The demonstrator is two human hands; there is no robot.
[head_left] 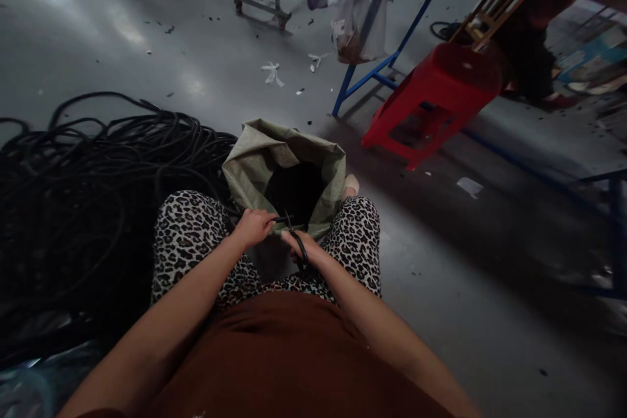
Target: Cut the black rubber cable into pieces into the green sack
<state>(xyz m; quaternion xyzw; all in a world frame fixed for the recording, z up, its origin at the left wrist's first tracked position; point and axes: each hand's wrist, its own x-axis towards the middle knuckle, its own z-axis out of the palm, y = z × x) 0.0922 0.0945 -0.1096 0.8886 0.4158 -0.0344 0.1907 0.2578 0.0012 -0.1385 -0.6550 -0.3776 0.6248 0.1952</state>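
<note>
At the near edge of the sack, the left hand clamps a black cord; the right hand is closed around scissors, blades at the cord. Cutting seems in hand; squeezing calls for steady holding.

You are in a workshop. Evidence around you: littered floor, wheeled metal frame, heap of black tubing or cable.

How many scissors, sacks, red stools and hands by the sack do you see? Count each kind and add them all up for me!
Scissors: 1 pair
Sack: 1
Red stool: 1
Left hand and right hand: 2
Total: 5
</note>
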